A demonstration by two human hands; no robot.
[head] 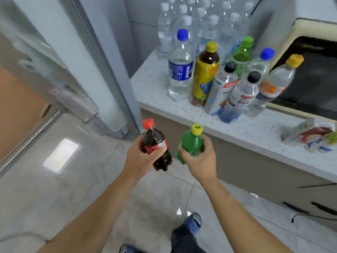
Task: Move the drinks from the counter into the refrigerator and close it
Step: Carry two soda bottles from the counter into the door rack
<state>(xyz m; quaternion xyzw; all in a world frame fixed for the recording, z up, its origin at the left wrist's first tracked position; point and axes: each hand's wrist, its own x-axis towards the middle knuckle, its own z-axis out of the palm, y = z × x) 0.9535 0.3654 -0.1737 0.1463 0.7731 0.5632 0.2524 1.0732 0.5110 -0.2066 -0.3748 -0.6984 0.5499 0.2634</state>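
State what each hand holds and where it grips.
Left hand: dark plastic cola bottle, around its labelled middle. Right hand: green plastic soda bottle, around its body.

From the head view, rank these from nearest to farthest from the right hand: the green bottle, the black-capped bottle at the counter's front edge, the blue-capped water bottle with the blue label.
1. Green bottle, in the right hand's own grip.
2. Black-capped bottle, up on the counter's front edge.
3. Blue-labelled water bottle, farther back at the row's left end.

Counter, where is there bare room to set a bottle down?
Bare counter lies left of the blue-label water bottle, and along the front edge between the bottle cluster and the plastic wrapper. It's crowded toward the oven.
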